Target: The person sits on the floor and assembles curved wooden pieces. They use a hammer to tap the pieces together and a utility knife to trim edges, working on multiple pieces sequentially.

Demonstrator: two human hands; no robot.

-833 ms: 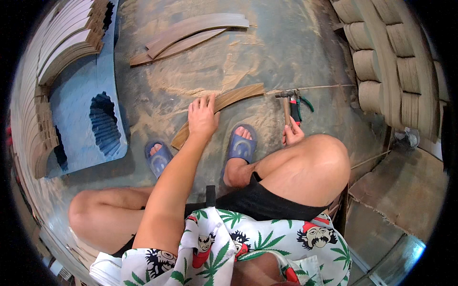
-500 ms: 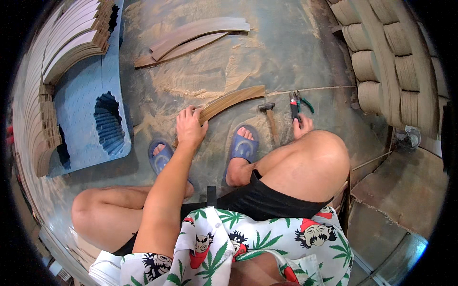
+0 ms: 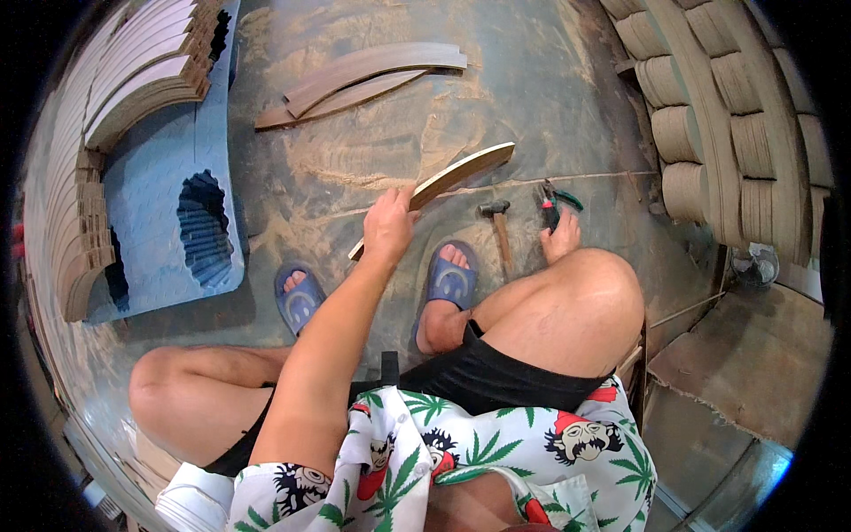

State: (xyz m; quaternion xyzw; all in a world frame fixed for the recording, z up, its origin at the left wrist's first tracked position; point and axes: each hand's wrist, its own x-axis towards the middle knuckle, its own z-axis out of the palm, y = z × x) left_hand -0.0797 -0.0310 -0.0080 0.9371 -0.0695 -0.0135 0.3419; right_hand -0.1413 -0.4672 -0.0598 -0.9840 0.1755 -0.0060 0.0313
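My left hand [image 3: 390, 227] is closed around the middle of a curved wooden strip [image 3: 465, 171]. The strip is tilted, its pale edge turned up; one end points to the far right and the other comes out by my left foot. Over on the right, my right hand [image 3: 562, 238] has its fingers closed around the dark handle of pliers [image 3: 550, 213] with a red-and-black grip. A green handle [image 3: 568, 199] shows beside that grip; whether it belongs to the same tool I cannot tell. Between my hands lies a hammer [image 3: 503, 239] with a wooden handle.
Two more curved strips [image 3: 372, 82] lie overlapping on the dusty floor ahead. At left, stacked curved pieces [image 3: 146, 102] rest on a blue board [image 3: 146, 191] with ragged holes. Rows of stacked brown pieces [image 3: 678, 133] stand at right. My sandalled feet [image 3: 450, 277] are close to the hammer.
My left hand has moved right and raised the wooden strip, turning it onto its edge. My right hand and the pliers have shifted slightly.
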